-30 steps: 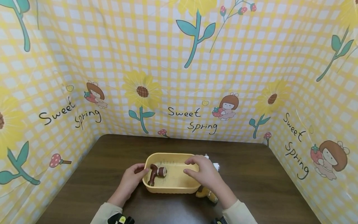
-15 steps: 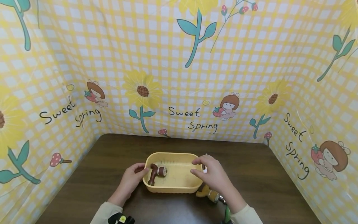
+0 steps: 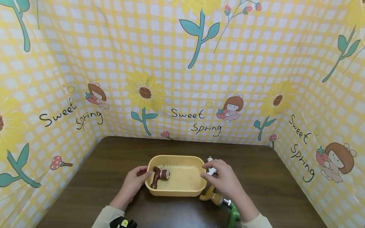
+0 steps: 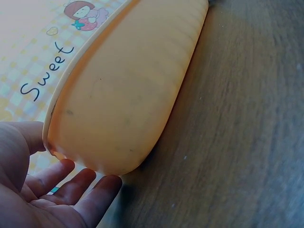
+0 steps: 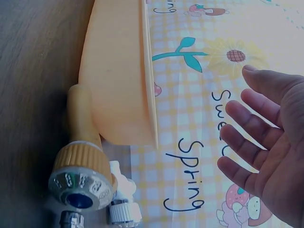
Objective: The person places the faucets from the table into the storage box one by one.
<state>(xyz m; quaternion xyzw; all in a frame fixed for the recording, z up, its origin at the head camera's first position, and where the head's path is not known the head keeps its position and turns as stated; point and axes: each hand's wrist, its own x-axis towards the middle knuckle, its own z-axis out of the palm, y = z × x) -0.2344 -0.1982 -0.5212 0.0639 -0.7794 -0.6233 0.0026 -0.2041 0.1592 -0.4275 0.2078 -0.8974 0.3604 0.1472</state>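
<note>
A pale yellow plastic tub (image 3: pixel 176 193) stands on the dark table, a brown tap (image 3: pixel 156 177) lying inside at its left end. My left hand (image 3: pixel 134 181) holds that end, thumb over the rim; in the left wrist view its fingertips (image 4: pixel 111 183) meet the outer wall. At the opposite end, my right hand (image 3: pixel 223 177) hovers by the rim with loosely bent fingers. The right wrist view shows those fingers (image 5: pixel 242 137) apart from the tub, holding nothing. Near this hand lie a white tap (image 3: pixel 211 171), partly hidden by it, and a yellow tap (image 3: pixel 211 194).
A green tap (image 3: pixel 234 215) lies closer to the front, partly behind the right forearm, beside a small chrome end (image 3: pixel 227 201). Yellow checked cloth (image 3: pixel 182 79) with flowers and lettering walls the table (image 3: pixel 119 152) at the back and both sides.
My right hand has moved right, from over the tub's interior to its right end. More of the yellow and green taps now shows. The left hand and tub stay put.
</note>
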